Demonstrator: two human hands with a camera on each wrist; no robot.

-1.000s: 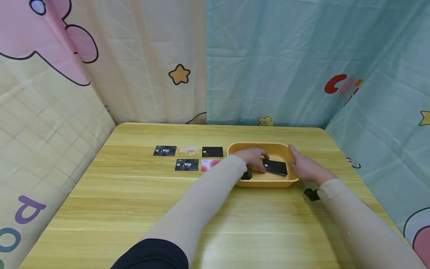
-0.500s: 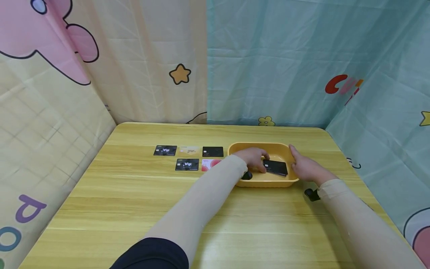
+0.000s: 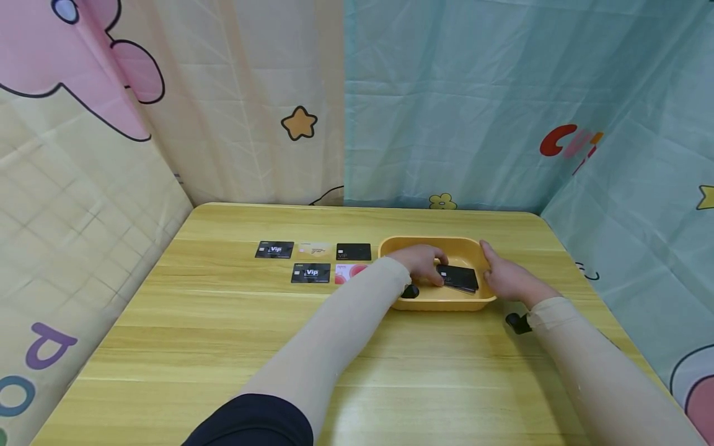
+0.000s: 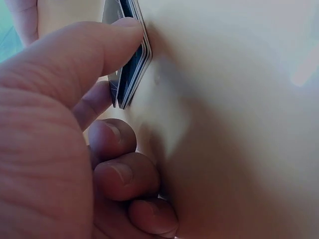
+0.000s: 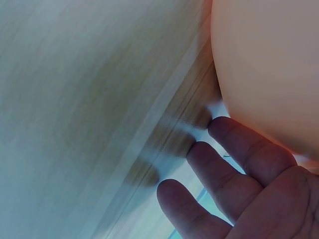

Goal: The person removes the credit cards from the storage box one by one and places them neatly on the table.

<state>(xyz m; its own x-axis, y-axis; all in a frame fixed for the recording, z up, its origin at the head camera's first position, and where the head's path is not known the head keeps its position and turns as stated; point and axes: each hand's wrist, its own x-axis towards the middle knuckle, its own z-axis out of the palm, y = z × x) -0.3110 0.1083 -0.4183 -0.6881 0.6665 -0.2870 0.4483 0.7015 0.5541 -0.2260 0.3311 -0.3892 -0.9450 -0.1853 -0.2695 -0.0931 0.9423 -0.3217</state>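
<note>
Inside a yellow plastic tray (image 3: 440, 305), my left hand (image 3: 418, 260) pinches the left end of a small stack of black cards (image 3: 460, 277). In the left wrist view, the thumb (image 4: 99, 47) lies across the edges of the cards (image 4: 135, 74), with the index finger behind them. One outer card stands slightly apart from the others there, and the remaining fingers are curled below. My right hand (image 3: 510, 280) holds the tray's right rim, one finger along its outside and the thumb at the inner side. Its other fingers (image 5: 219, 172) extend beside the outer wall in the right wrist view.
Left of the tray, several cards lie flat in two rows: black Vip cards (image 3: 274, 249), a pale gold card (image 3: 315, 249), another black card (image 3: 353, 251) and a pink-white card (image 3: 347, 272). Patterned curtains (image 3: 446, 105) stand behind the wooden table (image 3: 223, 322).
The card stack in the tray has shifted very slightly right with the left fingertips. The right hand, tray and cards on the table have stayed in place.
</note>
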